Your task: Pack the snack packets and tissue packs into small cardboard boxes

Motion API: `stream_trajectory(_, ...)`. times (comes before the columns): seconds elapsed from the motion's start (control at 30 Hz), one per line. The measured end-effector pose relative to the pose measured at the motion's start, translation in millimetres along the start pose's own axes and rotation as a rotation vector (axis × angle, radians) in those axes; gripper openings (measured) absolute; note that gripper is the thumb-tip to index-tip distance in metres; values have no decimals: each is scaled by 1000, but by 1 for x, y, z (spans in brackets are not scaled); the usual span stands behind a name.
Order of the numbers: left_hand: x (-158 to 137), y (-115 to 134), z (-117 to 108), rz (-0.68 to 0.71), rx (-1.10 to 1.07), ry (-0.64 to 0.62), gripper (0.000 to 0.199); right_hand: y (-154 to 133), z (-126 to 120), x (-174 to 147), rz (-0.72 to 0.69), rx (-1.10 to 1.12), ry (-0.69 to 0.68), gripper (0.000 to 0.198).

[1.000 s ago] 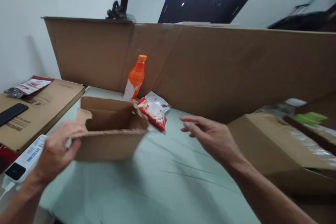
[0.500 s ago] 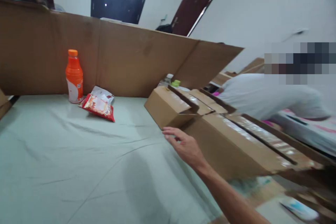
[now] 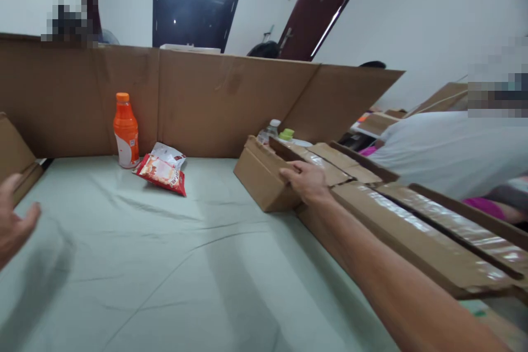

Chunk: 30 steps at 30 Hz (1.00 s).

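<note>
Small cardboard box [image 3: 264, 176] sits at the right edge of the work surface, end-on to a row of taped cartons [image 3: 416, 225]. Right hand [image 3: 307, 179] is on its top edge, fingers bent over; can't tell if it's clamped. Left hand [image 3: 14, 223] is cut by the frame, thumb and fingers apart, nothing in it, near some brown cardboard [image 3: 14, 154].

Surface: pale green cloth [image 3: 165, 269], creased, shadows across it. Orange bottle [image 3: 126, 135] upright at the back; red packet [image 3: 163, 173] beside it, overlapping a white packet [image 3: 170, 155]. Tall cardboard screen [image 3: 223, 110] closes off the back. Clear bottle [image 3: 270, 131] and green cap [image 3: 286, 134] show behind the small box.

Room: white walls [image 3: 416, 16], dark door [image 3: 196, 5] with bright pane above, dark-red door [image 3: 319, 5]. Person in white top [image 3: 437, 148] at far right, beyond the cartons.
</note>
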<state>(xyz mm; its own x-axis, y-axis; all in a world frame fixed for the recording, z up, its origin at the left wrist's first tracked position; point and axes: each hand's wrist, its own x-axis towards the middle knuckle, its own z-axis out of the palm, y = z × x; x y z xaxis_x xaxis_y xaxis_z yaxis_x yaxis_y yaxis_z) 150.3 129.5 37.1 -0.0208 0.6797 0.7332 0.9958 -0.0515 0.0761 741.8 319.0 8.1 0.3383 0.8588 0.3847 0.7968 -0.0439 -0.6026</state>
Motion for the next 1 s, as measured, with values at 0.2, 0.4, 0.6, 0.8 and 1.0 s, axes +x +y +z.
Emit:
stream_trajectory(0.2,-39,92,22,235,-288,-126,50,-37,-45,-103,-254,104,-187,25)
stream_trajectory(0.4,-67,173,-21,235,-661,-235,71,-83,-99,-201,-808,323,-570,19)
stream_trajectory(0.6,-94,182,-61,209,-941,-333,40,-95,-110,-212,-826,479,-957,33)
stream_trajectory(0.8,-105,185,-76,298,-787,-306,36,-131,-81,-201,-816,317,-1002,30)
stream_trajectory(1.0,-107,189,-78,316,-745,-242,34,-161,-43,-225,-1135,-250,-931,8)
